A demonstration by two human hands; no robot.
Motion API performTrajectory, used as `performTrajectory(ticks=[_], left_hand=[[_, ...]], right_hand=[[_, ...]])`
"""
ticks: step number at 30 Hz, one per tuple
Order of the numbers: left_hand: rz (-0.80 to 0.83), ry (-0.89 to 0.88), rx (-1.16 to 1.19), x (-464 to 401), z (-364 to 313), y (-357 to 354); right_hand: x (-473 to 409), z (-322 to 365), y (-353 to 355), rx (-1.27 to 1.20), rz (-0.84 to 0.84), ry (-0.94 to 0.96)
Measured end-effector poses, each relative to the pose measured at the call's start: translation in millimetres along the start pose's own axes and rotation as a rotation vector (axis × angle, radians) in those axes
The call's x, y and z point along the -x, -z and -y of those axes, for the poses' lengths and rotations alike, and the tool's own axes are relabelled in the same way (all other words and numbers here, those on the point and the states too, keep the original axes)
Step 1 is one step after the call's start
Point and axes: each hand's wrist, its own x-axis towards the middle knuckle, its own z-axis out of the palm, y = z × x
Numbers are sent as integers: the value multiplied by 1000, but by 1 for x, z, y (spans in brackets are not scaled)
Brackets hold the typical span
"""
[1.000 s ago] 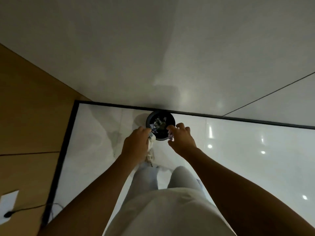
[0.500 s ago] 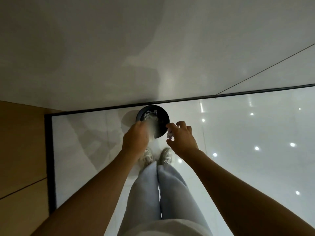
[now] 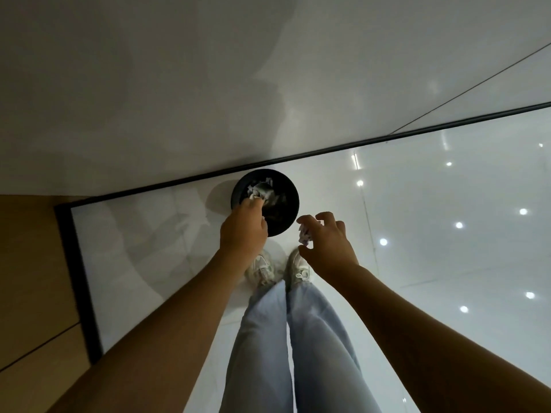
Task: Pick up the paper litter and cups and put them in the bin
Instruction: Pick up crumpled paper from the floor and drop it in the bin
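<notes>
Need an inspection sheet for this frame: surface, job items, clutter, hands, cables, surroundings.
Surface: glossy white floor with ceiling-light reflections.
Job's things: round black bin against the wall, crumpled paper in bin; small paper wad outside the bin's rim.
Clutter: nothing seen.
Hands: left hand over the bin, white scrap at its fingertips, grip unclear; right hand pinches the paper wad beside the bin.
Cables: nothing seen.
Surroundings: grey wall with black baseboard, wooden panel at left; person's pale shoes by the bin.
</notes>
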Motion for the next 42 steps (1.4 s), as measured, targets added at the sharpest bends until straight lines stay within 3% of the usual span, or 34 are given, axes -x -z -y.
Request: performTrajectory(ticks=[14, 23, 34, 42], left_hand=[[18, -102, -210, 44, 35, 5], [94, -183, -337, 61, -2, 26], [93, -459, -512, 100, -175, 82], [89, -640, -608, 121, -372, 53]], right_hand=[[-67, 57, -27, 67, 10, 106], [-4, 18, 4, -46, -32, -35], [126, -74, 102, -191, -215, -232], [205, -226, 185, -283, -361, -341]])
